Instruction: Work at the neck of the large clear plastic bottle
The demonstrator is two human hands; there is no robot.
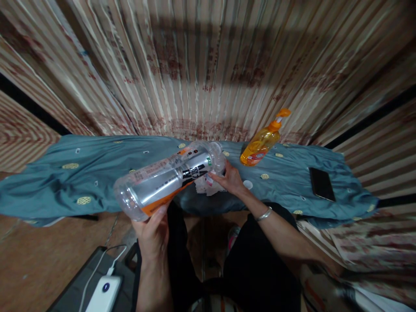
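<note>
A large clear plastic bottle (162, 177) with a silver and orange label is tilted across the middle of the view, its neck pointing up and to the right. My left hand (154, 229) grips it from below near the base. At the shoulder by the neck, my right hand (231, 178) holds the same bottle, with some fingers hidden behind it. Below the bottle's neck end, beside my right fingers, is a crumpled whitish wrapper or tissue (209, 186); whether the fingers touch it I cannot tell. A round white cap (248, 185) lies on the cloth just right of that hand.
An orange pump bottle (260, 145) stands at the back right of the cloth-covered table (97, 151). A dark phone (321, 184) lies at the right. Patterned curtains (201, 65) hang behind. At lower left, a white power bank (104, 294) with a cable rests on a dark surface.
</note>
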